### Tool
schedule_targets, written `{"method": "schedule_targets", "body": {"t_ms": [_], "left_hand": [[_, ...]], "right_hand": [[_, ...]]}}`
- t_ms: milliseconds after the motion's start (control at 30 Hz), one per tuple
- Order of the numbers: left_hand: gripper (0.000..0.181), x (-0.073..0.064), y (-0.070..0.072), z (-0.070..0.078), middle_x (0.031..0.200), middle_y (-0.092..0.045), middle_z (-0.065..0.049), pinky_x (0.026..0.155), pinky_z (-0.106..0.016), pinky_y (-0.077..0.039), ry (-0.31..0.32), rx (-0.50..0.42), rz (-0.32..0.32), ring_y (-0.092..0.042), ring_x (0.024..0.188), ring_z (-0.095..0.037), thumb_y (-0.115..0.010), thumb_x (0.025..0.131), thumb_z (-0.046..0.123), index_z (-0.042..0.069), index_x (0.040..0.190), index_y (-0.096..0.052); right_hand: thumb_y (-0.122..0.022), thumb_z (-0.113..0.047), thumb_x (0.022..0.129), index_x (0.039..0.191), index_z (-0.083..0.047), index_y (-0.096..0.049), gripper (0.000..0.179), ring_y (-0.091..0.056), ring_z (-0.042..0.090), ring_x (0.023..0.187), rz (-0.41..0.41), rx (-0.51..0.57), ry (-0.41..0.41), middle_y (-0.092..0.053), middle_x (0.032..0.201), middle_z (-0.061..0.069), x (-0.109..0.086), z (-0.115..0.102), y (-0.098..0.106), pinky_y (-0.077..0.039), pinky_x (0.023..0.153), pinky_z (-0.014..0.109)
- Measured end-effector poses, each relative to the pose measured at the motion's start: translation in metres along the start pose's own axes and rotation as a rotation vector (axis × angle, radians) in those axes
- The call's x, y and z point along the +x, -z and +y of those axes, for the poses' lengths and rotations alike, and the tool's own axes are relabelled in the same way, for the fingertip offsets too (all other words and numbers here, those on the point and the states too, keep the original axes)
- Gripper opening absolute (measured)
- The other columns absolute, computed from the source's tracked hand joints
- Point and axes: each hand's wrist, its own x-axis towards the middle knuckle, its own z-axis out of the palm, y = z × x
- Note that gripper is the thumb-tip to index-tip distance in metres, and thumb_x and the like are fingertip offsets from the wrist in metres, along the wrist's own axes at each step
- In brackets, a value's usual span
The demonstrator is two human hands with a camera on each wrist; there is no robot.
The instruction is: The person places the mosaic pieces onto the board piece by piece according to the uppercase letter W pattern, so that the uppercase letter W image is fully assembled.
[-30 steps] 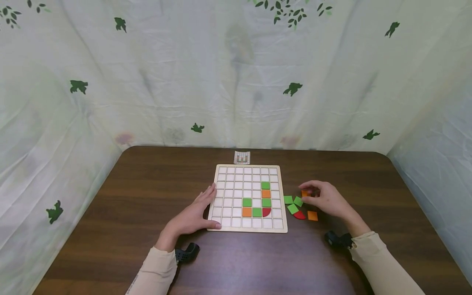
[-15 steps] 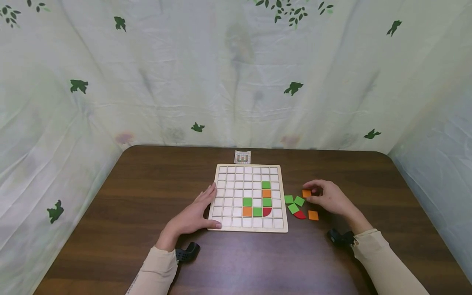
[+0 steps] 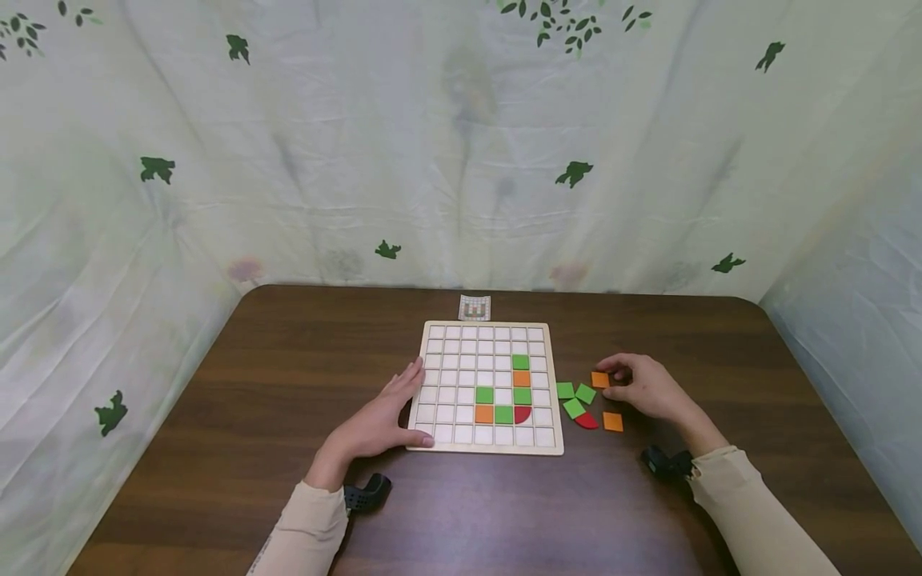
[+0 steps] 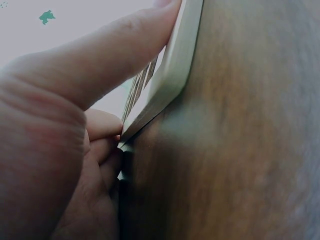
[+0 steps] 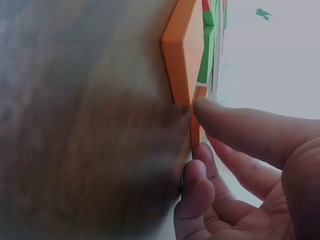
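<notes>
A pale board [image 3: 484,452] with a grid of white squares lies on the table, bearing several green and orange square tiles and a red rounded tile [image 3: 522,414]. My left hand [image 3: 374,422] rests at its near left corner, fingers extended along the left edge, thumb on the near rim; the thumb [image 4: 120,47] also shows in the left wrist view. Right of the board, my right hand [image 3: 643,390] pinches an orange square tile [image 3: 600,380] by its edges between thumb and fingertip, the tile flat on the table. In the right wrist view this orange tile [image 5: 196,125] is partly hidden by the thumb.
Between board and right hand lie three green tiles [image 3: 575,409] and a red rounded tile [image 3: 587,421]. A second orange tile [image 3: 613,422] sits nearer me. A small printed card [image 3: 475,308] lies beyond the board, before the curtain [image 3: 461,160] behind the table.
My right hand has shifted slightly right, uncovering more of the orange tile, which stays in its place. The left hand and the board have not moved.
</notes>
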Motion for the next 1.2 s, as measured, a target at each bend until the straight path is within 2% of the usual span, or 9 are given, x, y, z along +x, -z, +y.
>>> {"method": "schedule_targets", "body": {"t_ms": [300, 667, 1200], "left_hand": [[0.11, 0.001, -0.001, -0.002, 0.168, -0.005, -0.014, 0.123, -0.053, -0.011, -0.042, -0.016, 0.016, -0.003, 0.154, -0.033, -0.082, 0.083, 0.042, -0.003, 0.158, -0.017], [0.11, 0.0, 0.0, 0.0, 0.168, -0.004, -0.012, 0.123, -0.052, -0.01, -0.034, -0.011, 0.018, -0.002, 0.154, -0.031, -0.083, 0.083, 0.041, -0.002, 0.159, -0.016], [0.109, -0.001, -0.001, 0.002, 0.169, -0.005, -0.011, 0.123, -0.052, -0.013, -0.007, -0.013, 0.012, -0.003, 0.154, -0.032, -0.083, 0.082, 0.042, -0.001, 0.159, -0.018]], "right_hand": [[-0.076, -0.01, 0.089, 0.122, 0.001, -0.068, 0.036, -0.059, 0.033, 0.101, -0.017, -0.059, -0.026, -0.066, 0.114, 0.017, -0.001, -0.003, 0.002, -0.052, 0.088, 0.052], [-0.071, -0.009, 0.093, 0.119, 0.0, -0.068, 0.028, -0.058, 0.03, 0.098, -0.026, -0.097, -0.036, -0.065, 0.111, 0.014, 0.001, -0.002, 0.002, -0.052, 0.088, 0.05], [-0.072, -0.009, 0.093, 0.12, -0.002, -0.069, 0.028, -0.059, 0.025, 0.091, 0.077, -0.088, 0.03, -0.067, 0.11, 0.013, -0.005, -0.011, -0.006, -0.055, 0.083, 0.046]]}}
